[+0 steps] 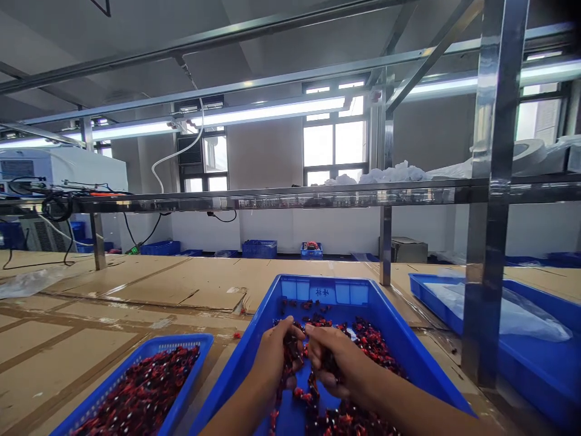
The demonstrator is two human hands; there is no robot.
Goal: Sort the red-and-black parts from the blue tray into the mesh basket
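Note:
Both hands are inside a deep blue bin that holds many small dark red and black pieces. My left hand is curled around some of these pieces, with thumb and fingers toward the middle. Close beside it, nearly touching at the fingertips, my right hand has bent fingers around dark pieces that are partly hidden. More pieces lie below and behind the hands on the bin's floor. To the left stands a shallower blue basket heaped with similar red and black pieces.
Brown cardboard covers the table. A metal post rises at the right, by another blue tray with clear plastic. A metal shelf crosses above the table. One red piece lies between basket and bin.

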